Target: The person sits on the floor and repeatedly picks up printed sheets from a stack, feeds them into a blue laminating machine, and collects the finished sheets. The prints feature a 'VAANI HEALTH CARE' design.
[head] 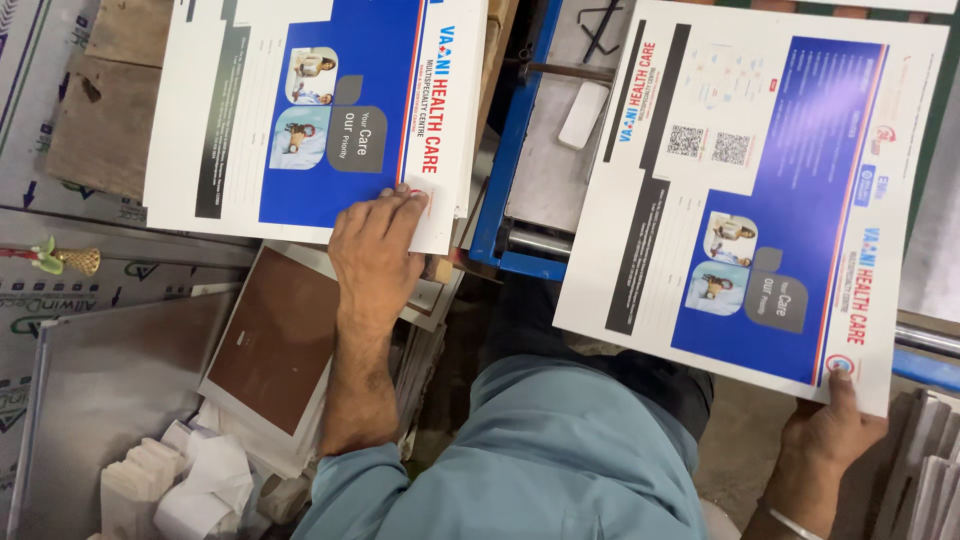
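My left hand (pixel 376 248) lies flat, fingers together, on the near corner of a stack of white and blue printed sheets (pixel 300 110) resting at the upper left. My right hand (pixel 828 432) grips the lower right corner of a single large white and blue printed sheet (pixel 760 190), thumb on top. That sheet lies tilted across a blue-framed machine. My light blue sleeves and shirt fill the bottom centre.
A blue metal machine frame (pixel 510 150) with a grey bed stands between the two sheets. A brown board (pixel 275 335) on white paper lies at lower left, beside folded white papers (pixel 180 480) and a grey metal plate (pixel 100 400). A stack of sheets (pixel 930 460) sits at the right edge.
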